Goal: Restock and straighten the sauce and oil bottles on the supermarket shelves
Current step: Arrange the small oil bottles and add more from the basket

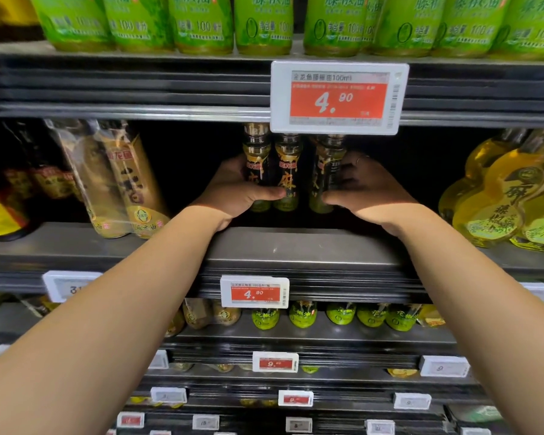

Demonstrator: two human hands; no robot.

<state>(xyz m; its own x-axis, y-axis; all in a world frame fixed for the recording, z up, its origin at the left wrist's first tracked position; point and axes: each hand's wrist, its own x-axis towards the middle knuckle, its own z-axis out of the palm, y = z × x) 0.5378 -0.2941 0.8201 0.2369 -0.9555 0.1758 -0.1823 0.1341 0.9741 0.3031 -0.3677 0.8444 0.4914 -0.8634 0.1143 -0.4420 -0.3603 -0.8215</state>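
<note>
Three dark-labelled oil bottles (283, 171) stand well back on the middle shelf (296, 246), directly under the big red price tag (338, 97) that hangs from the shelf edge above them. The left two touch each other; the third stands a narrow gap to their right.

The left hand (236, 189) wraps the left pair, thumb laid across their fronts low on the labels, fingers hidden behind, so its grip is curled round both bottles. The right hand (363, 188) cups the single bottle from its right side, thumb at the lower front, fingers curved over the shoulder; its grip is pinching that one bottle.

The step in hand looks like drawing this group forward to the shelf's front lip. To do it well, I would slide the bottles on their bases rather than lift them, since the price tag leaves little headroom over the caps. Keep the thumbs low so the tall, narrow bottles do not tip, close the gap between second and third, and turn the labels to face out.

Left of the tag stand clear, pale-oil bottles (120, 180), leaning in this wide view; right of it, yellow gourd-shaped bottles (496, 199). Above it runs a row of green-labelled bottles (201, 23).
</note>
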